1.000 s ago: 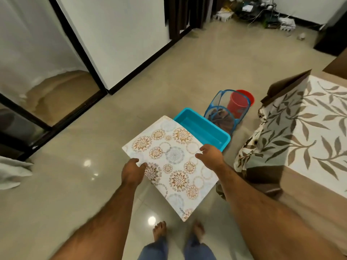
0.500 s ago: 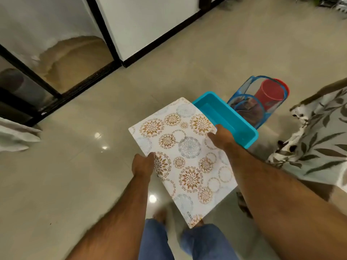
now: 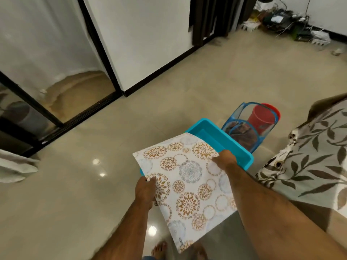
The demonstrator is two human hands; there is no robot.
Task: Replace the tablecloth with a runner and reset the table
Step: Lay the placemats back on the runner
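A flat, stiff floral placemat is gripped at its edges, the left hand at 7 o'clock and the right hand at 1 o'clock, fingers curled on it. It is held above the smooth turquoise plastic tub. The clearing step seems in hand; lowering the mat into the tub is likely next. At 3 o'clock the soft leaf-printed tablecloth hangs crumpled; beyond, a blue mesh basket.
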